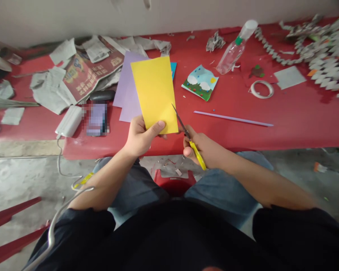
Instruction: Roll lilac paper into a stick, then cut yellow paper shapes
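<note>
My left hand (139,135) grips a yellow sheet of paper (155,90) by its lower edge, thumb on top and fingers beneath. The sheet is held up over the front of the red table. In my right hand (206,148) is a pair of scissors (196,152) with yellow handles, its dark blades pointing up and left. The blade tips lie at the sheet's right edge; whether they touch it I cannot tell. Behind the yellow sheet, purple paper (124,90) lies on the table, and a bit of blue paper (173,69) peeks out.
On the red table (299,130) lie a thin purple strip (233,118), a painted card (200,82), a clear bottle (230,56) and a tape roll (261,89). Torn newspaper (90,75), a white power bank (70,121) with a cable and a phone (96,119) are at left. Folded-paper chains (330,52) pile up far right.
</note>
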`<state>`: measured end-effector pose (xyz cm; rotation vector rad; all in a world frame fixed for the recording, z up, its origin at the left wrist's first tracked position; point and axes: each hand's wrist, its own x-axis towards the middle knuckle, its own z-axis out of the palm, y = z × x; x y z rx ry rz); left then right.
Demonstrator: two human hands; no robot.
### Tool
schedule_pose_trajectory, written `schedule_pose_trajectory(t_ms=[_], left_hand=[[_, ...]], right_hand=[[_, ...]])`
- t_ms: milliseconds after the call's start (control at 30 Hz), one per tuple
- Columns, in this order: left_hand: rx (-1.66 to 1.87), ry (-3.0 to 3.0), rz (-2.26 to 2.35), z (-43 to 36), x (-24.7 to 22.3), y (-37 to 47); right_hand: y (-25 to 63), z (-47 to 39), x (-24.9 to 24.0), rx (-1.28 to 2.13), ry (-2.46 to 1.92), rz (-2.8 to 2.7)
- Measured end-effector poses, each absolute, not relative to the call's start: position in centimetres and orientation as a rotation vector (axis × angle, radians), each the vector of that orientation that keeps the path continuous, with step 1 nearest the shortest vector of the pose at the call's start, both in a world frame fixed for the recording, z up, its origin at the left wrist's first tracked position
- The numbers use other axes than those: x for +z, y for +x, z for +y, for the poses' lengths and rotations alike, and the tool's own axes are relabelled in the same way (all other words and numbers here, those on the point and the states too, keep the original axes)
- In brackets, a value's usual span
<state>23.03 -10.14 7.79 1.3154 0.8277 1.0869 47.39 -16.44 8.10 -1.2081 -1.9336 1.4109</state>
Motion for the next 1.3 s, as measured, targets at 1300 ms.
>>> schedule_pose_trajectory(t_ms=[1300], left_hand=[[1.035, 1.468, 1.040, -11.2, 10.2, 22.7]], right_hand=[[47.3, -16.0, 9.0, 1.359, -1.181, -2.239]])
